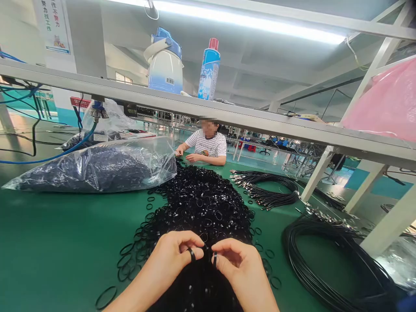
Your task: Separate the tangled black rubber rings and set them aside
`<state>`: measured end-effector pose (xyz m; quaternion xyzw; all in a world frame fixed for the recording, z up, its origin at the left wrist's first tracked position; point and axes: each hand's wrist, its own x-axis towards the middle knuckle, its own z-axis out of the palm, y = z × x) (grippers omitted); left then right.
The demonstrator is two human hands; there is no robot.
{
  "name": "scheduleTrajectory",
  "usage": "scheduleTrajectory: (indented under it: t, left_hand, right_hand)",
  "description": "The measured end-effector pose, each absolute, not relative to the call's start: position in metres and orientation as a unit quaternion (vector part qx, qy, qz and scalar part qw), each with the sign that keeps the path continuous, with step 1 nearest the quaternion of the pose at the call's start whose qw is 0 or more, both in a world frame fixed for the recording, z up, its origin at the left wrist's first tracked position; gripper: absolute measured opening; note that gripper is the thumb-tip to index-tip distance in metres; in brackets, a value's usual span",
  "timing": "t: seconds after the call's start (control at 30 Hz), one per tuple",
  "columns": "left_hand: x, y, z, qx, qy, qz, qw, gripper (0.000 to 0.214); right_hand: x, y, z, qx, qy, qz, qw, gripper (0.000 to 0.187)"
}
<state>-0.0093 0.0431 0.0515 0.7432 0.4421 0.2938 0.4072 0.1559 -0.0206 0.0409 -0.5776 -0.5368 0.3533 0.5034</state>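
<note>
A large heap of thin black rings spreads over the green table top. Just above the near part of the heap are both my hands, their fingertips close together but apart. My left hand pinches a black ring, which loops around the thumb. Between thumb and forefinger of my right hand is another black ring, seen nearly edge-on. Loose rings lie scattered along both sides of the heap.
A clear plastic bag of dark pieces lies at left. Coiled black cables and a bigger cable coil lie at right. Overhead, a shelf carries a jug and a spray can. A person sits across the table.
</note>
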Motion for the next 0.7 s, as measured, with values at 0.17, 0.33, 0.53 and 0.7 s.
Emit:
scheduleTrajectory:
  t: [0.17,0.33,0.53,0.7]
  left_hand:
    - [-0.012,0.043,0.054,0.725,0.418,0.307,0.453,0.019]
    - [-0.012,0.042,0.052,0.724,0.368,0.309,0.494,0.022]
    - [-0.005,0.036,0.048,0.733,0.43,0.318,0.42,0.026]
    - [-0.003,0.032,0.048,0.713,0.38,0.309,0.501,0.025]
  right_hand:
    - [0.156,-0.02,0.042,-0.581,-0.531,0.355,0.505,0.012]
    - [0.152,-0.023,0.044,-0.581,-0.55,0.337,0.496,0.014]
    - [0.13,-0.024,0.036,-0.58,-0.572,0.329,0.477,0.017]
    - [0.124,-0.024,0.032,-0.598,-0.588,0.264,0.476,0.018]
